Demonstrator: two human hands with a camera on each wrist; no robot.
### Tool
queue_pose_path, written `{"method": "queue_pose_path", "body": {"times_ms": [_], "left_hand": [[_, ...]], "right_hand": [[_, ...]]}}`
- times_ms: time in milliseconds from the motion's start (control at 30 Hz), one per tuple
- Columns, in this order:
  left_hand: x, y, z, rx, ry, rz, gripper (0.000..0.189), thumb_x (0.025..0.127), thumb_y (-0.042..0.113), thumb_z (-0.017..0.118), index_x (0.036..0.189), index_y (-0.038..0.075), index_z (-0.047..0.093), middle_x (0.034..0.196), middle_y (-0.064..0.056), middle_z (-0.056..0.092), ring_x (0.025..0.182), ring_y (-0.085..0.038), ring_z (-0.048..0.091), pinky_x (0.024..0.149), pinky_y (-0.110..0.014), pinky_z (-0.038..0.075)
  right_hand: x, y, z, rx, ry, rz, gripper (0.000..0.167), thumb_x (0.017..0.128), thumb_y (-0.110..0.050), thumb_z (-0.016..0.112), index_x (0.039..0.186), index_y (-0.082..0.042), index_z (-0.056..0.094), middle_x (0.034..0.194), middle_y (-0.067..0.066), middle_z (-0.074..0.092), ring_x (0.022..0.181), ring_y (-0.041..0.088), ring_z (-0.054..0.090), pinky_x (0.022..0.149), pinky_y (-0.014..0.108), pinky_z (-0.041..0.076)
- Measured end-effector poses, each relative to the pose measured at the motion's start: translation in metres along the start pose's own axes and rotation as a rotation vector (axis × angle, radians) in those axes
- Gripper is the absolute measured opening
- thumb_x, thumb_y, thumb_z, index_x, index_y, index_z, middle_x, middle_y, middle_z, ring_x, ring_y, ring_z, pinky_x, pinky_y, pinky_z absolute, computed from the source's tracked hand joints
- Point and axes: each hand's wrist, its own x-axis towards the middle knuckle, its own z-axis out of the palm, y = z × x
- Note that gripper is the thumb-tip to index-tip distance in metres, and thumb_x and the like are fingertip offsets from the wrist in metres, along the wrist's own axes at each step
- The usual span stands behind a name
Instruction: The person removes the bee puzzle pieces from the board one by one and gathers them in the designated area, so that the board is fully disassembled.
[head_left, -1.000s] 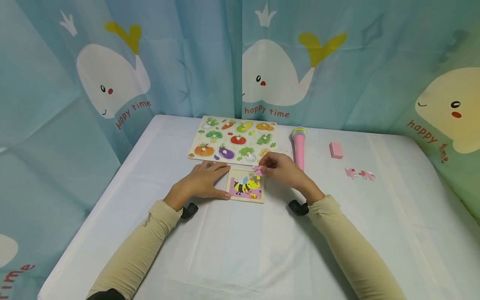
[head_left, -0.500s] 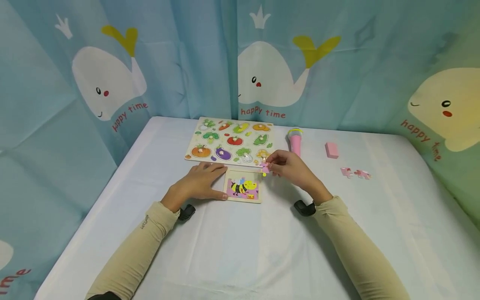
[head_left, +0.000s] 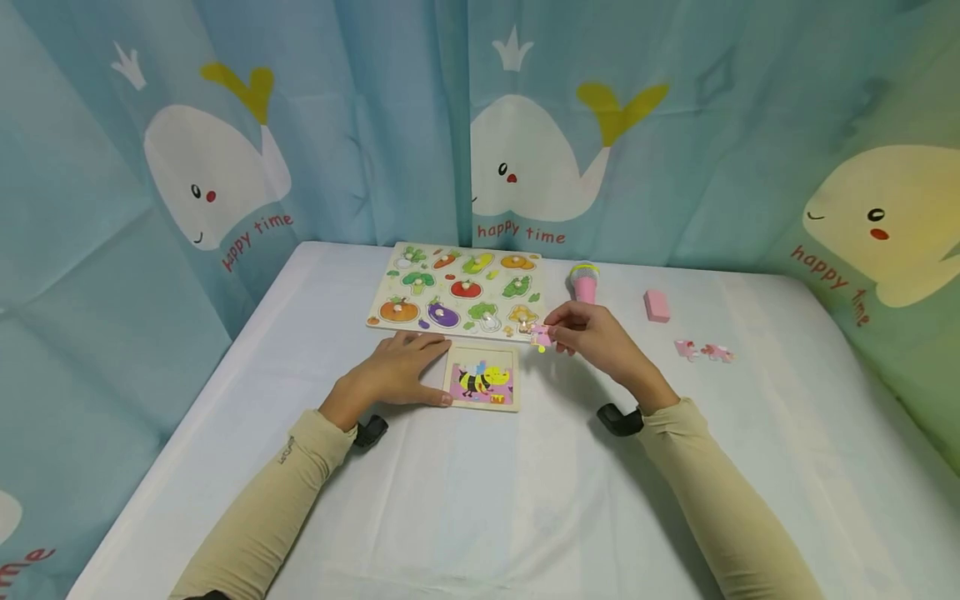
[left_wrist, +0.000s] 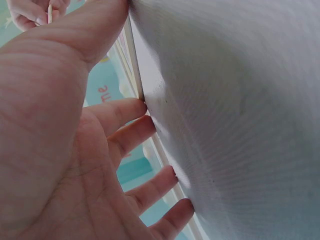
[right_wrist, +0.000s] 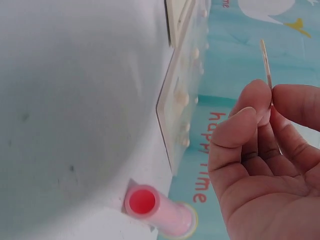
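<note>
A small wooden-framed jigsaw puzzle (head_left: 483,407) with a bee picture lies flat on the table. My left hand (head_left: 393,371) rests at its left side, thumb by the lower corner and forefinger by the upper one. The left wrist view shows those fingers (left_wrist: 155,186) loosely spread, their tips down at the table. Right of the puzzle, my right hand (head_left: 596,342) pinches a pink puzzle piece (head_left: 540,335) between thumb and fingertips, raised above the table. Edge-on in the right wrist view, the piece (right_wrist: 266,62) looks thin and flat.
A vegetable peg board (head_left: 381,292) lies just behind the puzzle. Beyond my right hand is a pink toy microphone (head_left: 585,287), partly hidden by it. Farther right sit a pink block (head_left: 657,306) and two loose pieces, a left piece (head_left: 686,350) and a right piece (head_left: 717,353).
My right hand has drawn the pink piece away from the puzzle's upper right corner, out to the right. My left hand has stayed at the puzzle's left side.
</note>
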Motion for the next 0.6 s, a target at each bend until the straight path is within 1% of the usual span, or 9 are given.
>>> {"method": "queue_pose_path", "body": {"times_ms": [133, 233, 433, 500, 600], "left_hand": [[0.000, 0.000, 0.000, 0.005, -0.002, 0.001, 0.098, 0.094, 0.058, 0.078, 0.169, 0.012, 0.036, 0.172, -0.009, 0.032, 0.156, -0.041, 0.024, 0.124, -0.063, 0.020], [0.000, 0.000, 0.000, 0.008, 0.002, 0.004, 0.097, 0.094, 0.058, 0.078, 0.169, 0.012, 0.036, 0.172, -0.009, 0.032, 0.156, -0.041, 0.024, 0.123, -0.064, 0.020], [0.001, -0.001, 0.001, 0.013, 0.005, 0.008, 0.097, 0.094, 0.058, 0.078, 0.169, 0.012, 0.036, 0.172, -0.009, 0.032, 0.156, -0.041, 0.024, 0.123, -0.064, 0.021], [0.000, -0.001, 0.001, 0.009, 0.005, 0.008, 0.097, 0.094, 0.058, 0.078, 0.169, 0.012, 0.036, 0.172, -0.009, 0.032, 0.156, -0.041, 0.024, 0.123, -0.064, 0.020], [0.000, -0.001, 0.001, 0.001, 0.005, 0.008, 0.098, 0.093, 0.058, 0.079, 0.168, 0.012, 0.036, 0.172, -0.009, 0.032, 0.155, -0.041, 0.024, 0.123, -0.064, 0.020]], "right_hand": [[-0.003, 0.000, -0.006, 0.009, 0.014, 0.006, 0.020, 0.105, -0.007, 0.066, 0.120, 0.006, 0.068, 0.100, 0.021, 0.070, 0.085, 0.027, 0.064, 0.075, 0.033, 0.055], [-0.005, 0.002, -0.011, 0.020, 0.025, 0.018, 0.021, 0.105, -0.008, 0.066, 0.120, 0.006, 0.067, 0.099, 0.021, 0.069, 0.085, 0.024, 0.063, 0.075, 0.032, 0.055], [-0.012, 0.006, -0.023, 0.061, 0.053, 0.019, 0.021, 0.105, -0.006, 0.064, 0.121, 0.009, 0.065, 0.096, 0.019, 0.068, 0.083, 0.024, 0.063, 0.076, 0.034, 0.055], [-0.014, 0.007, -0.027, 0.057, 0.069, 0.016, 0.021, 0.105, -0.005, 0.064, 0.121, 0.008, 0.066, 0.097, 0.018, 0.069, 0.083, 0.026, 0.065, 0.075, 0.034, 0.055], [-0.016, 0.009, -0.034, 0.040, 0.095, 0.017, 0.022, 0.105, -0.006, 0.063, 0.122, 0.007, 0.066, 0.100, 0.015, 0.069, 0.084, 0.024, 0.067, 0.074, 0.031, 0.054]]}}
